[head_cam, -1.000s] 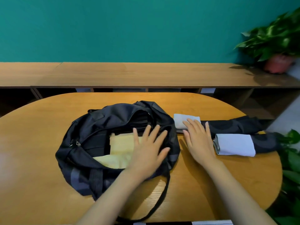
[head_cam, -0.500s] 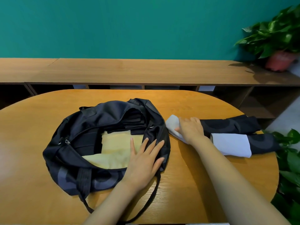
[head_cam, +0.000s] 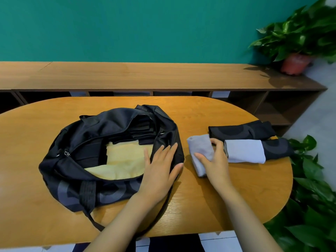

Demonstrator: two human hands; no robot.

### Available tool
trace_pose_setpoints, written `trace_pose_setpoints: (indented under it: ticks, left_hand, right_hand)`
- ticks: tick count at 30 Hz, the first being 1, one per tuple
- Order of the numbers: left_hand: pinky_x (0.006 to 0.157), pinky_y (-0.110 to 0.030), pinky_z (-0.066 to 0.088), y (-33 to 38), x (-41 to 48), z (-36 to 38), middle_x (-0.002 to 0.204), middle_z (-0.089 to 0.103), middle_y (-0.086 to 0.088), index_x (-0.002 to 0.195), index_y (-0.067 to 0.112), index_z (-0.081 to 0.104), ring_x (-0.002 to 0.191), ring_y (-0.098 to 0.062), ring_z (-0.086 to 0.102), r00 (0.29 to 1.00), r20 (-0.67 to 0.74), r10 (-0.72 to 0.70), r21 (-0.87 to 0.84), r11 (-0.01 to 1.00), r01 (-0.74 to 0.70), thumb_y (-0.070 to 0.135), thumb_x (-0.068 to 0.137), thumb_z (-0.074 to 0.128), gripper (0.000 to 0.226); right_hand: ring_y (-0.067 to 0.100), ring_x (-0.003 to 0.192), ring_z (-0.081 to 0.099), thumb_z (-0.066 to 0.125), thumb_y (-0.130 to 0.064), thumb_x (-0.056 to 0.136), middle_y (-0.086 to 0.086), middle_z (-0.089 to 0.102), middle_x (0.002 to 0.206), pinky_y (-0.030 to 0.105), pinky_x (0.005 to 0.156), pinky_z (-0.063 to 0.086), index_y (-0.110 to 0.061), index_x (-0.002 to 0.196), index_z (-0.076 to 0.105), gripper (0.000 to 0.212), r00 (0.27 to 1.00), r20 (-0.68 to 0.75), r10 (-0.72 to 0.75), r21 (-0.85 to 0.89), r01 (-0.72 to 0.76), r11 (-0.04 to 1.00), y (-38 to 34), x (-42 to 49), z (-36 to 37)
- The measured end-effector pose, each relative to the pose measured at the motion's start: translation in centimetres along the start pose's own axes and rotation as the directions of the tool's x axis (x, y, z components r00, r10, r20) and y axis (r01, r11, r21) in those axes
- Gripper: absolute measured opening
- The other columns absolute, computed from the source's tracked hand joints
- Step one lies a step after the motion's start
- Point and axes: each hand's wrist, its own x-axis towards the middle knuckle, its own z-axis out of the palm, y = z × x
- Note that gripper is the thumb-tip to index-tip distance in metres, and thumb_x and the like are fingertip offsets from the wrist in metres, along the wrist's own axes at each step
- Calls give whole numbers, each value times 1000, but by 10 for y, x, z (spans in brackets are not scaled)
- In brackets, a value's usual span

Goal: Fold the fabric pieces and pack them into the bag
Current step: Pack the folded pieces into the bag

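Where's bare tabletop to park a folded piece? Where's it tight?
Bare table left of the bag; also the near right corner, between the right hand and the table edge. Tight: bag to dark rolls, where that hand holds the grey cloth beside a folded grey piece.

Bare forearms, bare left hand (head_cam: 160, 171) and right hand (head_cam: 216, 161) (dark clothing (head_cam: 172, 242) low down).

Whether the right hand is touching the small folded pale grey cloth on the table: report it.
Touching. The head view shows the right hand gripping the small folded pale grey cloth, with thumb and fingers curled over it.
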Motion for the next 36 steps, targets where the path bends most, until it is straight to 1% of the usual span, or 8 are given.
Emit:
trace_pose_setpoints:
  ticks: [4, 7, 10, 15, 18, 20, 27, 36]
  left_hand:
    - [116, -28, 25, 35, 2, -14, 141, 50, 13, 145, 27, 40, 131, -1, 39, 981, -193, -36, -339, 940, -32, 62, 92, 39, 64]
    - [93, -11, 42, 56, 7, -26, 111, 58, 40, 121, 52, 43, 108, 16, 53, 992, -59, -109, -671, 740, 41, 40, 94, 61, 35]
    - [90, -36, 56, 53, 15, -25, 113, 68, 12, 132, 31, 51, 102, -5, 66, 979, 19, -205, -798, 587, 138, 29, 89, 71, 48]
    - [86, -46, 56, 38, 16, -22, 106, 71, 6, 131, 22, 58, 98, -11, 67, 956, 7, -294, -796, 576, 183, 21, 87, 70, 45]
    - [88, -44, 56, 32, 13, -23, 110, 70, 6, 132, 23, 58, 101, -13, 66, 946, 29, -322, -803, 557, 214, 22, 87, 71, 47]
    - [87, -42, 56, 32, 11, -25, 110, 70, 6, 132, 23, 58, 101, -12, 65, 944, 46, -328, -807, 545, 228, 20, 89, 71, 45]
    - [85, -36, 57, 33, 10, -30, 107, 71, 6, 129, 21, 60, 98, -10, 67, 939, 81, -335, -833, 495, 248, 19, 89, 71, 41]
    - [83, -33, 58, 22, 7, -38, 106, 72, 2, 122, 21, 63, 98, -16, 68, 922, 125, -366, -888, 373, 268, 16, 89, 70, 33]
  right_hand:
    - [8, 112, 60, 73, -28, 83, -5, 59, 124, 29, 90, 54, -20, 132, 44, 57, 993, 97, 74, 395, -107, 912, -17, -14, -7]
    - [3, 111, 62, 61, -33, 88, -4, 60, 130, 19, 83, 53, -19, 140, 40, 58, 977, 209, 28, 509, -133, 850, -32, -24, -8]
    - [-10, 108, 58, 41, -38, 95, -15, 54, 128, 11, 82, 49, -26, 139, 35, 46, 957, 290, 12, 518, -168, 839, -41, -30, -8]
    - [8, 137, 35, 27, -56, 100, -10, 43, 145, 33, 117, 25, -31, 141, 41, 50, 979, 179, -94, -27, 100, 995, -23, -14, -27]
    - [20, 141, 35, 44, -21, 101, 4, 44, 148, 48, 121, -1, -14, 142, 46, 41, 965, 18, -262, -649, 211, 731, 9, 20, -60]
    - [21, 143, 34, 52, -4, 94, 5, 41, 152, 55, 119, -7, -15, 147, 39, 56, 988, 45, -146, -824, 119, 554, 24, 36, -79]
    - [17, 126, 48, 39, -56, 99, -3, 54, 135, 39, 118, 14, -25, 144, 40, 55, 972, 183, 146, -937, 127, 326, 37, 52, -84]
    - [14, 98, 64, 56, -69, 83, -7, 66, 91, 48, 120, -2, -20, 125, 42, 66, 953, 247, 176, -844, 122, 522, 29, 34, -73]
